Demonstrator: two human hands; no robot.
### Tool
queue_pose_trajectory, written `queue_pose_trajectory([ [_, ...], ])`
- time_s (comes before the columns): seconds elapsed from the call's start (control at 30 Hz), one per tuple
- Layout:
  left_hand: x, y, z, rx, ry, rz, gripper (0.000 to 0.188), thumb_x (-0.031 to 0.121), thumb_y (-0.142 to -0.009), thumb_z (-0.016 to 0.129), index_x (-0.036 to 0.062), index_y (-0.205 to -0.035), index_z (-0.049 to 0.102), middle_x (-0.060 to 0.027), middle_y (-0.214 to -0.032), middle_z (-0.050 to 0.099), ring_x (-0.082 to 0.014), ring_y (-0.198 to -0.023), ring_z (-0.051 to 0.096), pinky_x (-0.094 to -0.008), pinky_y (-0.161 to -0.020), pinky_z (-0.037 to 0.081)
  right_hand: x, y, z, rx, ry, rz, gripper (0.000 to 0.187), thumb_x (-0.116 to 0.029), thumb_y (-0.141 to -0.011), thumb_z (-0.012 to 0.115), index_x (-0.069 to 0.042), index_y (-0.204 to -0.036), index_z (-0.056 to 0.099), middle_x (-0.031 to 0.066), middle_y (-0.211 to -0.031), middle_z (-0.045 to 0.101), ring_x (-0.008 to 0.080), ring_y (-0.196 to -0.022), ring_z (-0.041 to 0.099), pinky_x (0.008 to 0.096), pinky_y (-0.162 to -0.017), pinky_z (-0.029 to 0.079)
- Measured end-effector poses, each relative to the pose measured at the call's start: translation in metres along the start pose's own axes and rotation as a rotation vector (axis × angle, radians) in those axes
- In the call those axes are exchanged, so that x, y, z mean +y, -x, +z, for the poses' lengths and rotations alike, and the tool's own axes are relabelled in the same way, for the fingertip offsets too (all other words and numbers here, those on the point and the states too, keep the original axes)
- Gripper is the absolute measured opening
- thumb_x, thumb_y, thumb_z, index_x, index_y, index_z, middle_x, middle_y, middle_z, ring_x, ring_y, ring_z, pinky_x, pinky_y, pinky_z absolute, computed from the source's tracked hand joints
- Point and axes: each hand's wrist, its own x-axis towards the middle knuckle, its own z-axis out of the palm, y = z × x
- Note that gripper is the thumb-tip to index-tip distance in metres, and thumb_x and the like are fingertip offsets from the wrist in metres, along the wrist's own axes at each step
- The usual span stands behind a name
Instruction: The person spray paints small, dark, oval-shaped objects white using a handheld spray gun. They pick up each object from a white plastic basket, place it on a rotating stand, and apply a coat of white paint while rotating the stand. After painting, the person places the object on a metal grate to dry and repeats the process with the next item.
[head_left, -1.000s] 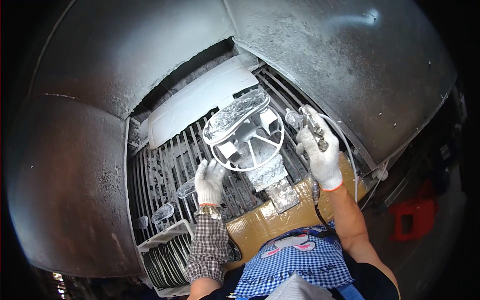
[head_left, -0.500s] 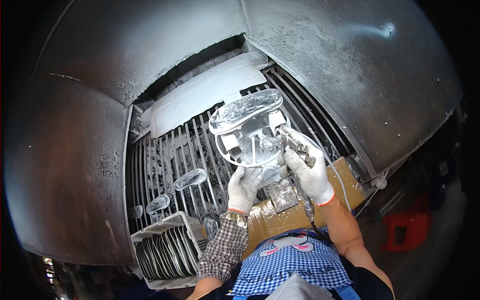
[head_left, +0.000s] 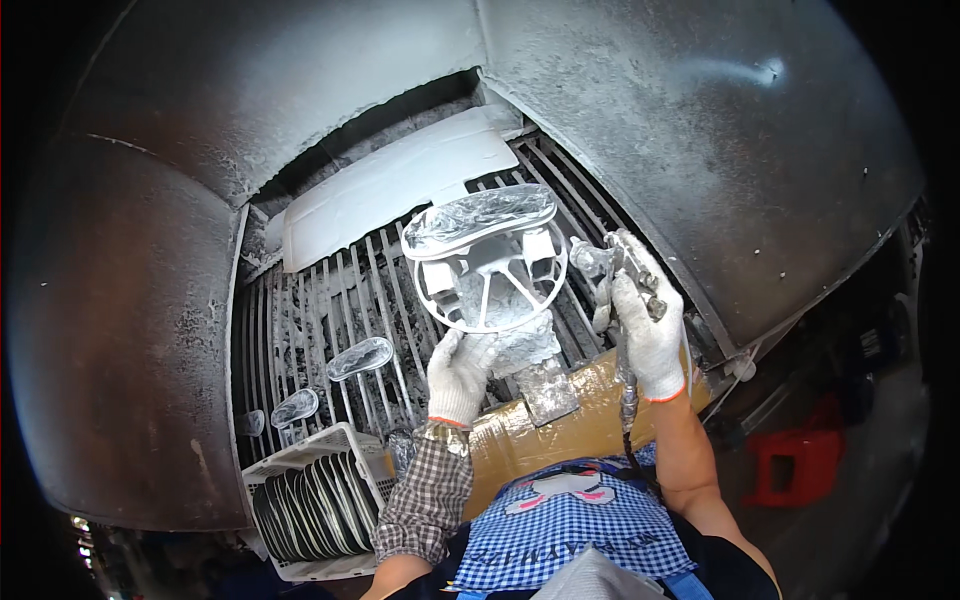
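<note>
Basically, white spoked ring (head_left: 483,326) sits above slatted grate (head_left: 385,300), film-wrapped oval (head_left: 480,222) covering its far edge. Left hand (head_left: 460,378) at ring's lower rim, fingers partly curled; can't tell if gripping. Right hand (head_left: 648,335) wrapped firmly round spray gun (head_left: 638,258), just right of ring. Smaller wrapped ovals (head_left: 360,358) left. Checked sleeve (head_left: 428,492) blocks crate (head_left: 345,436) edge; white sheet (head_left: 400,185) behind, brown pad (head_left: 500,438) in front.
</note>
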Motion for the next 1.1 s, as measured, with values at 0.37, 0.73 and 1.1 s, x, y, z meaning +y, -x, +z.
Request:
queue_pose_trajectory([
  [0.37,0.025,-0.007,-0.014,0.011,-0.07,0.114,0.042,0.028,-0.104,0.06,-0.0047,-0.129,0.061,-0.032,-0.139,0.062,-0.0459,-0.127,0.064,-0.0581,-0.106,0.055,-0.02,0.014,-0.007,0.093,-0.004,-0.014,0.056,-0.013,-0.108,0.064,0.006,-0.157,0.045,0.0036,-0.096,0.067,0.0049,-0.076,0.058,0.0205,-0.068,0.052],
  [0.73,0.024,-0.004,-0.003,0.001,-0.097,0.155,0.03,0.022,-0.102,0.061,-0.0015,-0.121,0.061,-0.0236,-0.124,0.068,-0.036,-0.111,0.069,-0.0501,-0.095,0.062,-0.027,0.035,-0.02,-0.049,0.102,0.045,0.056,-0.016,-0.107,0.065,0.006,-0.156,0.047,0.005,-0.104,0.068,0.006,-0.079,0.061,0.0216,-0.07,0.053],
  [1.1,-0.026,0.0,0.001,-0.101,-0.009,-0.043,0.049,0.025,-0.107,0.054,-0.0043,-0.147,0.052,-0.0274,-0.148,0.059,-0.0431,-0.131,0.061,-0.0557,-0.108,0.054,-0.035,0.046,-0.009,-0.012,0.048,0.066,0.055,-0.013,-0.107,0.063,0.007,-0.155,0.047,0.0063,-0.097,0.068,0.0077,-0.078,0.063,0.0221,-0.072,0.054],
])
